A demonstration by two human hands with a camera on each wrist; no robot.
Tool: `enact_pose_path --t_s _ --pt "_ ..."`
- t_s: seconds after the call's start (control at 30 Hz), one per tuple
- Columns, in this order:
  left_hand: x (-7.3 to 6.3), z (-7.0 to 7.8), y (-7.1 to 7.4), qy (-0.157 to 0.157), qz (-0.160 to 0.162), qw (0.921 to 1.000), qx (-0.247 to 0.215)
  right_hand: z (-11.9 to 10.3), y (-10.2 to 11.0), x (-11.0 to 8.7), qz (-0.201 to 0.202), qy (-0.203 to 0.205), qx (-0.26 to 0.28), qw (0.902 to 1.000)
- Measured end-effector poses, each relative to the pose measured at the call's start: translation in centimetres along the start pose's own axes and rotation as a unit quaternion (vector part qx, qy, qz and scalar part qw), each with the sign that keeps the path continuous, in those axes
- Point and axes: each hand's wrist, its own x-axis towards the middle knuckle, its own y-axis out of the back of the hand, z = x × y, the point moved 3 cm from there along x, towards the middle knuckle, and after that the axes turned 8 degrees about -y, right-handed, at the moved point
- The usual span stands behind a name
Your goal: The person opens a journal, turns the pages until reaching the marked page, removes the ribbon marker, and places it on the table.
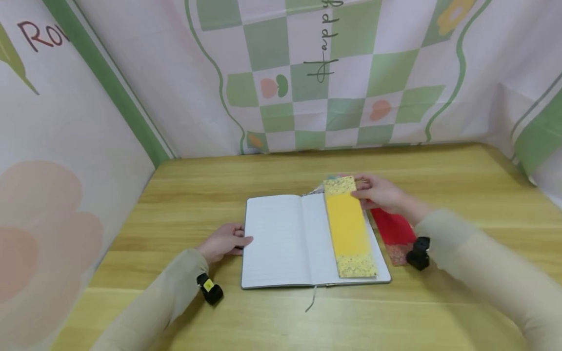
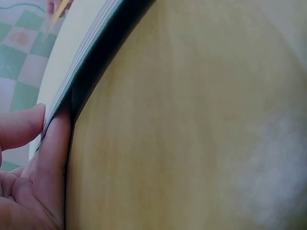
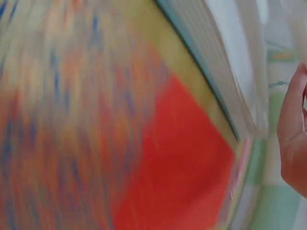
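Note:
An open notebook (image 1: 274, 243) with blank-looking lined pages lies on the wooden table. My left hand (image 1: 221, 242) grips its left edge, thumb on the page and fingers beneath the cover, as the left wrist view also shows. Over the right page is a long yellow bookmark (image 1: 349, 224) with speckled ends, slightly tilted. My right hand (image 1: 381, 191) pinches it near its upper right edge. A red bookmark (image 1: 392, 226) with a speckled end lies right of the notebook, partly under my right wrist; in the right wrist view it looms large and blurred.
A thin grey ribbon (image 1: 312, 298) hangs out from the notebook's near edge onto the table (image 1: 197, 185). Some patterned pieces (image 1: 318, 189) peek out behind the notebook's far edge. A checkered cloth (image 1: 307, 58) stands along the table's back.

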Motion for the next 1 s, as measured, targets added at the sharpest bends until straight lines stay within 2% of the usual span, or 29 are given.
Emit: enact_pose_path --t_s 0.23,0.37,0.5,0.67,0.8,1.0 --pt "0.1 0.1 -0.1 0.003 0.004 1.0000 -0.003 1.2 7.1 -1.2 0.049 0.004 -0.037 0.9981" --pt "0.2 -0.1 0.0 0.002 0.004 1.0000 -0.003 2.4 11.4 -2.0 0.077 -0.009 -0.094 0.9926" --pt "0.1 -0.1 0.0 0.001 0.002 1.0000 0.001 3.8 14.5 -2.8 0.084 -0.030 -0.149 0.9847" --pt "0.1 0.0 0.0 0.002 0.002 1.0000 -0.002 5.0 16.1 -3.0 0.068 -0.031 -0.173 0.9820" --pt "0.1 0.0 0.0 0.005 0.003 1.0000 -0.004 5.6 16.2 -2.9 0.049 -0.030 -0.184 0.9812" --pt "0.1 0.0 0.0 0.005 0.004 1.0000 -0.002 6.4 16.1 -2.2 0.034 -0.048 -0.178 0.9823"
